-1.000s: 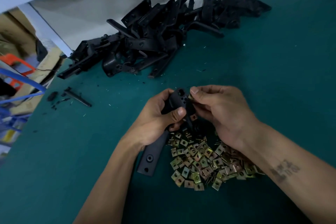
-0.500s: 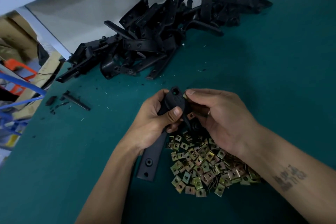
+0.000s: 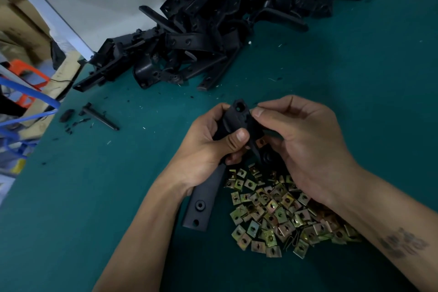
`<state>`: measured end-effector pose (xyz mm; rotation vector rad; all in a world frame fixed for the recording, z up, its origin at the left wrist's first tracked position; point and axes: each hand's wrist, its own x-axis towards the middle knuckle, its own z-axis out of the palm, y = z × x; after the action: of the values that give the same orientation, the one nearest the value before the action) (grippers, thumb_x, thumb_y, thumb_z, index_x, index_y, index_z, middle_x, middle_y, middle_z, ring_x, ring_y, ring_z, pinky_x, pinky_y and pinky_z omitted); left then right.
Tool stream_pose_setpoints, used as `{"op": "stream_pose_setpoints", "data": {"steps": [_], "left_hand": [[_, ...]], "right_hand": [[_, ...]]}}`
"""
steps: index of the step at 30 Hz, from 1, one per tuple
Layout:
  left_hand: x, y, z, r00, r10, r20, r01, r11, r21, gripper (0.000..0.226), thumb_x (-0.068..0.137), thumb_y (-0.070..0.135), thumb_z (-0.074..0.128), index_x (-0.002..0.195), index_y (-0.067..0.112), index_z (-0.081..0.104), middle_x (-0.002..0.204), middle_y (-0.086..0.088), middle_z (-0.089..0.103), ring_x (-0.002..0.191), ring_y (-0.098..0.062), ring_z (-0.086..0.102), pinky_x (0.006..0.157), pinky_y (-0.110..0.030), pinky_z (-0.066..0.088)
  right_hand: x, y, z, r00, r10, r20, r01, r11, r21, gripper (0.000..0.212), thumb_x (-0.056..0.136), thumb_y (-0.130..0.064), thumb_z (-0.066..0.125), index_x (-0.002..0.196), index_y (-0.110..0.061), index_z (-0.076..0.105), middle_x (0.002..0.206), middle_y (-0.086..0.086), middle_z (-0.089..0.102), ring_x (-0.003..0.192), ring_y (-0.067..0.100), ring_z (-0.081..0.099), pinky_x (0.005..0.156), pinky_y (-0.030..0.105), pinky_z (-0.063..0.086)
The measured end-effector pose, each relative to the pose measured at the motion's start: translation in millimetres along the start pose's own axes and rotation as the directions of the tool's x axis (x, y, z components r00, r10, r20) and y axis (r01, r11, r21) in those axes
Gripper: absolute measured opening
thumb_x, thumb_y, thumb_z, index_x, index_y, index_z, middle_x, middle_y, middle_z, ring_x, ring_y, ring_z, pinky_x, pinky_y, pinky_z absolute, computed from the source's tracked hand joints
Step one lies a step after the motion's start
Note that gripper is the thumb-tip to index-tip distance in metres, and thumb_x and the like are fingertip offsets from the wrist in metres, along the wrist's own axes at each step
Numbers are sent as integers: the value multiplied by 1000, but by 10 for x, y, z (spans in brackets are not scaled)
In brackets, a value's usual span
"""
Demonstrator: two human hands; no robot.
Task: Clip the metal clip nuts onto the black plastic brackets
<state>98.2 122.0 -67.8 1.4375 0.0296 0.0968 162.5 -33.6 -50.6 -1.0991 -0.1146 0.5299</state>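
My left hand (image 3: 208, 149) grips a long black plastic bracket (image 3: 201, 201) near its upper end, thumb across the front. The bracket's lower end with two holes reaches down to the green mat. My right hand (image 3: 305, 147) meets the bracket's top from the right, fingertips pinching at its edge. A brass-coloured clip nut (image 3: 261, 142) shows on the bracket just below those fingers. A heap of loose clip nuts (image 3: 279, 216) lies on the mat under my right wrist.
A large pile of black brackets (image 3: 213, 28) fills the back of the green table (image 3: 94, 197) against the grey wall. A small black strip and plastic scraps (image 3: 99, 117) lie at the left. The table edge drops off at far left, beside boxes and blue tubing.
Both hands and the bracket have stayed at the same spot over the nut heap. My right fingertips have shifted slightly along the bracket's top edge.
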Motion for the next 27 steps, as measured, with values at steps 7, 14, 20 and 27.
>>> {"op": "stream_pose_setpoints", "data": {"steps": [7, 14, 20, 27], "left_hand": [[-5, 14, -2, 1000, 12, 14, -13, 999, 40, 38, 87, 18, 65, 114, 2, 43, 82, -14, 51, 50, -7, 48, 46, -19, 40], [-26, 35, 2, 999, 3, 36, -4, 1000, 28, 44, 86, 19, 67, 116, 0, 41, 72, -9, 52, 48, -9, 45, 45, -18, 38], [-25, 31, 10, 997, -22, 70, 26, 998, -64, 63, 79, 34, 80, 116, 3, 40, 72, -1, 57, 49, -7, 46, 46, -18, 38], [-28, 31, 12, 997, -19, 80, 23, 999, -49, 59, 81, 34, 77, 115, 2, 40, 71, 0, 59, 48, -8, 46, 45, -18, 38]], "right_hand": [[57, -40, -64, 997, 13, 77, -13, 1000, -6, 9, 84, 3, 74, 82, -5, 72, 84, 14, 74, 78, 24, 73, 68, 34, 62], [28, -26, -32, 997, -39, 61, 42, 998, -46, 13, 83, 2, 77, 78, -9, 74, 84, 15, 76, 79, 29, 74, 70, 36, 63], [20, -39, 15, 997, -72, 35, 73, 997, -21, 26, 80, 6, 77, 64, -14, 74, 72, 10, 72, 71, 27, 71, 66, 39, 62], [-3, 7, 34, 998, -49, 32, 47, 997, 65, 19, 83, 7, 75, 72, -9, 73, 75, 11, 72, 70, 24, 71, 60, 33, 60]]}}
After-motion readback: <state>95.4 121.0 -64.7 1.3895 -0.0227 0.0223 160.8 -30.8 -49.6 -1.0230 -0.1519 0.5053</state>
